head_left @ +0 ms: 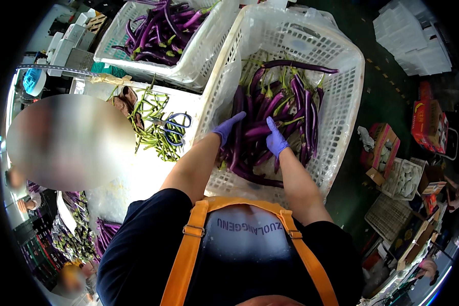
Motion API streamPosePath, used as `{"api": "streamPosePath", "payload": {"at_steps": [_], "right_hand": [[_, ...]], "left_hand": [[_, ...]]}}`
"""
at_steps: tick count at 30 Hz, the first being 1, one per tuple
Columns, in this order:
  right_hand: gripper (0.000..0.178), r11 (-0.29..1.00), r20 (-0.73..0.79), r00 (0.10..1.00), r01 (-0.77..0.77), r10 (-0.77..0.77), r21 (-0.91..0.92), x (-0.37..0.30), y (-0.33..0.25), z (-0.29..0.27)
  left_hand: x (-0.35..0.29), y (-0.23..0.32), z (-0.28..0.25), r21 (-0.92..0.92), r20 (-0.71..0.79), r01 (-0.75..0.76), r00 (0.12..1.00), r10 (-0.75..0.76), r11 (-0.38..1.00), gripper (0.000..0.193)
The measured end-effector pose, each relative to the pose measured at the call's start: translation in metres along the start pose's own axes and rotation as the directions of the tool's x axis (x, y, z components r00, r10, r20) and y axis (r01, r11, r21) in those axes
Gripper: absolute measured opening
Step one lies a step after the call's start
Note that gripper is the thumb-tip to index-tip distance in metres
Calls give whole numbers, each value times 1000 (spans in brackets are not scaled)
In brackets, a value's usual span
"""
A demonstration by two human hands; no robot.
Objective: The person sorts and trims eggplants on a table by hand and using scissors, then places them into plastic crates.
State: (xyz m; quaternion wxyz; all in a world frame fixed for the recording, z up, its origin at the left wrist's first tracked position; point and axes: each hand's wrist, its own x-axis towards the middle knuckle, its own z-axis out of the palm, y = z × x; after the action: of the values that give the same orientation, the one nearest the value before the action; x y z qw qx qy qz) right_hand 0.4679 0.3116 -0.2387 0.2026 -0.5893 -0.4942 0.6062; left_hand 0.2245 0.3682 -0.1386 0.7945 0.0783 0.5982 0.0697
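Long purple eggplants (302,109) with green stems lie piled in a white perforated crate (353,76) lined with clear plastic. Both my hands wear thin purple gloves and reach down into the pile. My left hand (228,128) is at its left side, thumb stretched over the eggplants and the other fingers mostly hidden under them. On the right, my right hand (277,139) has its thumb raised, while its fingers curl out of sight around eggplants. Several eggplants lie between the two hands.
Another white crate of eggplants (171,25) stands at the far left. On the white tabletop (150,171) lie cut green stems (160,145), blue-handled scissors (176,127) and a brown cloth (125,104). White foam boxes (400,35) and cartons (429,122) stand right.
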Motion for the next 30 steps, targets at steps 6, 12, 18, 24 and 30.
{"api": "streamPosePath", "payload": {"at_steps": [6,12,18,24,30], "right_hand": [[51,505,62,974,-167,218,847,-38,-89,-12],[45,387,49,992,-90,115,918,-49,-79,-27],[53,474,-126,984,50,129,879,-92,-127,-29],[56,395,-130,992,118,4,911,-110,-152,-30],[56,315,-202,969,239,-145,919,-144,-205,-34]], "left_hand": [[-19,5,16,160,-138,-235,956,258,959,109],[-61,14,40,201,-55,-313,942,330,928,135],[-162,16,77,198,101,-482,876,472,853,107],[-251,18,110,359,109,-617,773,625,700,118],[-279,18,122,558,98,-673,634,767,485,111]]}}
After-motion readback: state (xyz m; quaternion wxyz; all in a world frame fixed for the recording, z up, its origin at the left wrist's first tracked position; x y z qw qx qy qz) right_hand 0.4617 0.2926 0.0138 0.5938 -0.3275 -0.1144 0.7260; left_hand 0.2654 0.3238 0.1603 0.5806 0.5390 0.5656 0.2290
